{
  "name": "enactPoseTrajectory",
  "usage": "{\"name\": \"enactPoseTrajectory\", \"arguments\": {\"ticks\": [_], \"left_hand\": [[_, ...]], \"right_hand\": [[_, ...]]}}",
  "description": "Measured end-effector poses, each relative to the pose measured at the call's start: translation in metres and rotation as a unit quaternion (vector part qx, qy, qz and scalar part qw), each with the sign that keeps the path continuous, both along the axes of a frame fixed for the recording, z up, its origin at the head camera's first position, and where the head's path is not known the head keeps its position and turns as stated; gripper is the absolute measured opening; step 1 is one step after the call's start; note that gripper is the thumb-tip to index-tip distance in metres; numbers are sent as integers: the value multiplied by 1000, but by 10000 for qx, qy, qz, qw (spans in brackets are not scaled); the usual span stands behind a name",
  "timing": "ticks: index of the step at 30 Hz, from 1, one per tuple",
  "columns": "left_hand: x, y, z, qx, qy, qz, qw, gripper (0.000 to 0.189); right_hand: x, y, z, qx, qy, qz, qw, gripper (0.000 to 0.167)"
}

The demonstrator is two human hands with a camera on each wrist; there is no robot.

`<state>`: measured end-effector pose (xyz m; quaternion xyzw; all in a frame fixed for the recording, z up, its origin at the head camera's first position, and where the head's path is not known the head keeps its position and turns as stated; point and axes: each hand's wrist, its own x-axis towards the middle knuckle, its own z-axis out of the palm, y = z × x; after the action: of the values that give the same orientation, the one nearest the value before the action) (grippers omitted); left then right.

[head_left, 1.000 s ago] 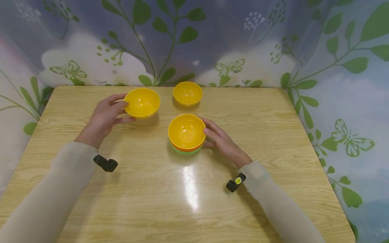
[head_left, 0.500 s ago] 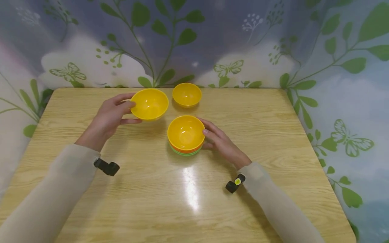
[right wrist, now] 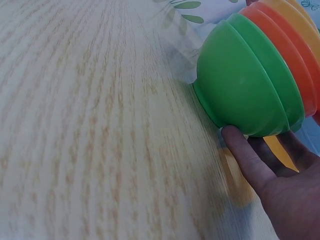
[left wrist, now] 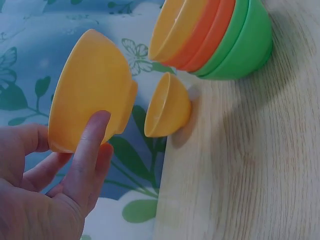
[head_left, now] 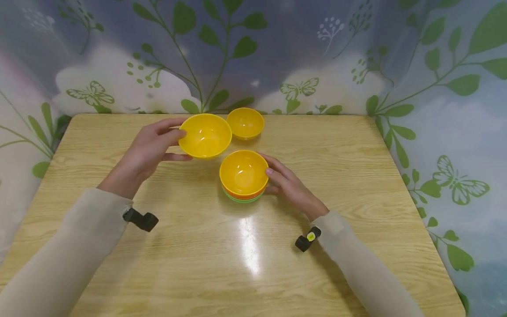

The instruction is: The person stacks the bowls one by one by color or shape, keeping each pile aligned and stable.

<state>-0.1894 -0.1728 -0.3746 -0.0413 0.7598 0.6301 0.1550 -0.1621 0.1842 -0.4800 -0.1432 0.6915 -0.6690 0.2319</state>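
Observation:
In the head view my left hand (head_left: 152, 145) grips a yellow bowl (head_left: 206, 138) by its left side, thumb over the rim and fingers along the outer wall. The left wrist view shows this lifted yellow bowl (left wrist: 92, 90) raised off the table and tilted. Just right of it stands a stack of bowls (head_left: 243, 174), a yellow one on top with orange and green ones under it. My right hand (head_left: 291, 182) holds the stack's right side, thumb at the top rim; in the right wrist view its fingers touch the green bowls (right wrist: 240, 75).
Behind the stack a smaller yellow bowl (head_left: 246, 123) stands near the back edge of the wooden table (head_left: 317, 145), partly overlapped by the lifted bowl in the head view. A patterned cloth (head_left: 301, 48) with leaves and butterflies rises behind the table and along its sides.
My left hand has carried the yellow bowl rightward, closer to the stack and the small bowl. The right hand and the stack have stayed in place.

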Motion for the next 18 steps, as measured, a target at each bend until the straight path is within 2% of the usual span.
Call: {"name": "enactPoseTrajectory", "arguments": {"ticks": [7, 14, 18], "left_hand": [[6, 9, 4, 103, -19, -218, 9997, 53], [9, 19, 9, 240, 45, -293, 9993, 51], [11, 24, 10, 190, 5, -409, 9990, 52]], "right_hand": [[0, 1, 0, -9, -18, 27, 10000, 57], [1, 1, 1, -32, -20, -16, 10000, 56], [0, 1, 0, -67, -41, -13, 10000, 57]]}}
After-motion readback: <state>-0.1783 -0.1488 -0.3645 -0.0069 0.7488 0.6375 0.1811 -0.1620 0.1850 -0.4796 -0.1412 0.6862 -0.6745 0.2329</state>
